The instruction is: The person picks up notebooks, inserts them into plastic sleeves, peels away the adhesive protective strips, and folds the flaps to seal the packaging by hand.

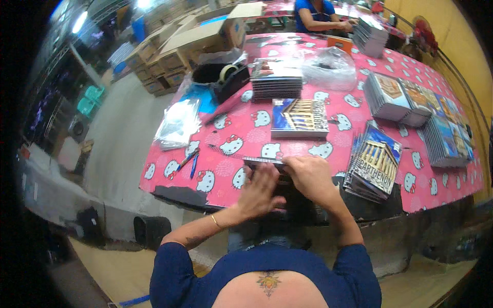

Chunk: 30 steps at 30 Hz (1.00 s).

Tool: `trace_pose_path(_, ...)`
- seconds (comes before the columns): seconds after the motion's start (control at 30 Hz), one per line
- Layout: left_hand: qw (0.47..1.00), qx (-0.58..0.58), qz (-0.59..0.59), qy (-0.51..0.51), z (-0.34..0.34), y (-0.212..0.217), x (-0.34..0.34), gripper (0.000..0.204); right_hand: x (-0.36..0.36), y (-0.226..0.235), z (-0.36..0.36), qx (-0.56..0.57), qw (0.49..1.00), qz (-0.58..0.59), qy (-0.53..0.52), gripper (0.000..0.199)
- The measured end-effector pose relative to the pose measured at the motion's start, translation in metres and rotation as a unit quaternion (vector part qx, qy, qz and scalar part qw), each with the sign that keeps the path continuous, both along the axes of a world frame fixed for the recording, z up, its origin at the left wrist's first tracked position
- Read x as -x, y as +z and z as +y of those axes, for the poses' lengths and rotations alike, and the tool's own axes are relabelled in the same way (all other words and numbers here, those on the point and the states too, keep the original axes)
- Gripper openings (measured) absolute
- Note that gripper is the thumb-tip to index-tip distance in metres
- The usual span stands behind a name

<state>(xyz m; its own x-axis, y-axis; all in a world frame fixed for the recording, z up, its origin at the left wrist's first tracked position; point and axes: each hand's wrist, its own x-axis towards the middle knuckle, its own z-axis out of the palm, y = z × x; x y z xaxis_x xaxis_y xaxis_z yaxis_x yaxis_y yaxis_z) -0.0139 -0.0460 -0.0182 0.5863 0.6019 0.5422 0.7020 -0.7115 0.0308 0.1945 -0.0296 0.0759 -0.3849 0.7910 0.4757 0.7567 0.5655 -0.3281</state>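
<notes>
Closest to me, at the bottom of the frame, two forearms come out of navy sleeves [172, 272]. The left one slants up and rightward, a thin gold bracelet [215, 221] near its wrist; the right one climbs steeply, leaning left. At lower centre the left hand [258, 194] is open and flattened, fingers toward the top of the frame, thumb out to the right. The right hand [310, 177] bends its fingers down by the right end of a dark spiral-bound book [261, 160]. The book is at the near edge of the pink tablecloth [226, 165], its coil facing the top of the frame and running left to right; the hands hide so much that I can't tell whether that is its long axis, or whether the right fingers pinch it. Off to the right lie fanned books [377, 159]; beyond, upper centre, a book stack [277, 84].
</notes>
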Motion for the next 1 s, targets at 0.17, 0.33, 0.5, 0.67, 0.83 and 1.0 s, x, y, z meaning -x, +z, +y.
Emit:
trace_pose_path(0.17, 0.99, -0.054, 0.115, 0.06, 0.031, 0.032, -0.007, 0.089, -0.004, 0.003, 0.002, 0.048, 0.998, -0.029, -0.001, 0.026)
trace_pose_path(0.33, 0.983, -0.096, 0.123, 0.097, 0.054, 0.033, -0.015, 0.094, -0.009, 0.008, -0.001, 0.073, 0.996, -0.035, -0.036, 0.039)
trace_pose_path(0.5, 0.994, -0.005, 0.108, 0.0, 0.002, 0.014, -0.009, 0.085, -0.056, -0.013, -0.016, 0.149, 0.923, 0.345, 0.081, 0.054)
trace_pose_path(0.67, 0.994, -0.004, 0.108, -0.005, 0.023, 0.029, -0.018, 0.084, -0.038, -0.059, -0.011, 0.233, 0.827, 0.511, 0.016, 0.038)
trace_pose_path(0.83, 0.989, -0.022, 0.105, 0.103, 0.054, 0.073, -0.028, 0.085, -0.02, -0.063, -0.004, 0.254, 0.816, 0.52, 0.004, 0.024)
trace_pose_path(1.0, 0.992, -0.089, 0.067, -0.065, 0.006, 0.025, -0.016, 0.093, -0.018, -0.071, -0.002, 0.205, 0.843, 0.492, 0.063, 0.03)
